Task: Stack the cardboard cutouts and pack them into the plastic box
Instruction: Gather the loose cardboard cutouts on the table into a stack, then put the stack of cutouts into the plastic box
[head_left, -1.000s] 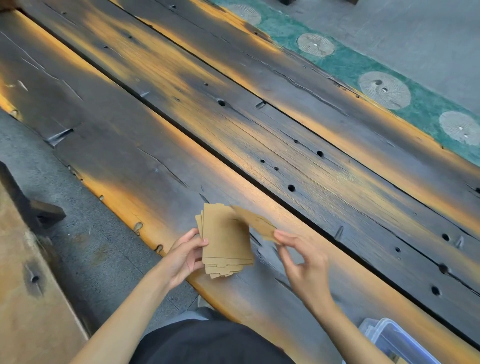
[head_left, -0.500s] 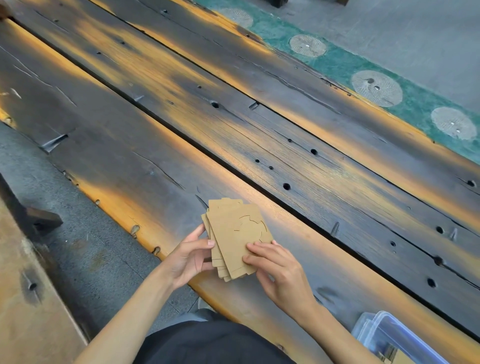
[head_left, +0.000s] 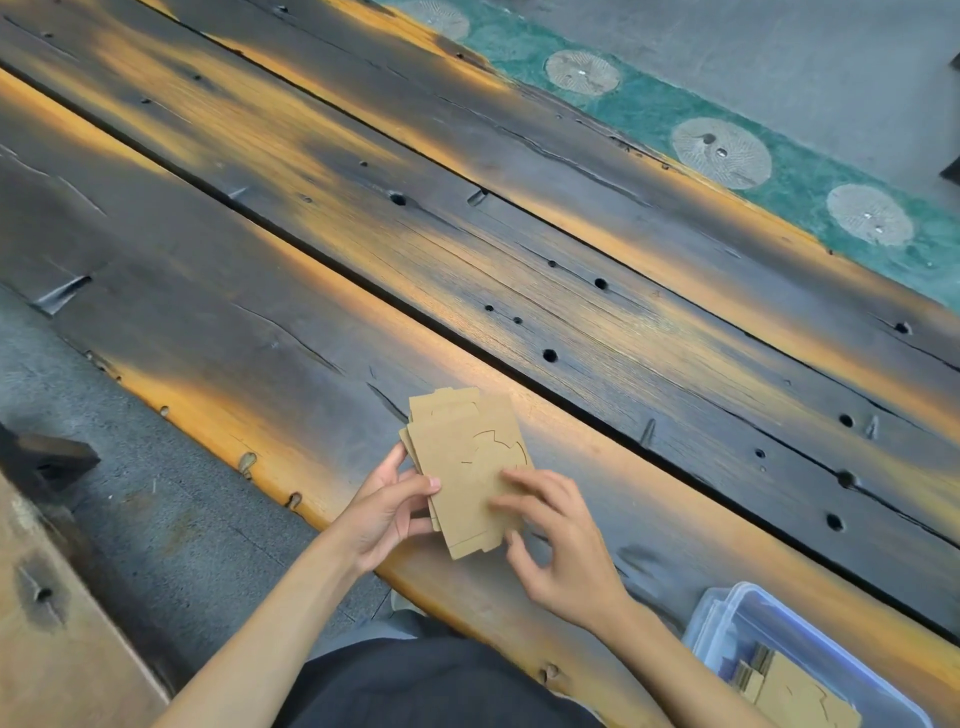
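left hand (head_left: 384, 512) — fingers grip cutout stack (head_left: 467, 467) | right hand (head_left: 561, 551) — fingers pinch it

Tan cutouts (head_left: 467, 467); charred black-orange planks (head_left: 519, 270); green strip (head_left: 649, 111).

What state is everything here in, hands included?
stack of cutouts: held in both hands, edges uneven.
left hand: grips the stack's left edge.
right hand: fingers on the top cutout, thumb at the stack's edge.
plastic box: no lid on.
packed cutouts: lying inside the box.
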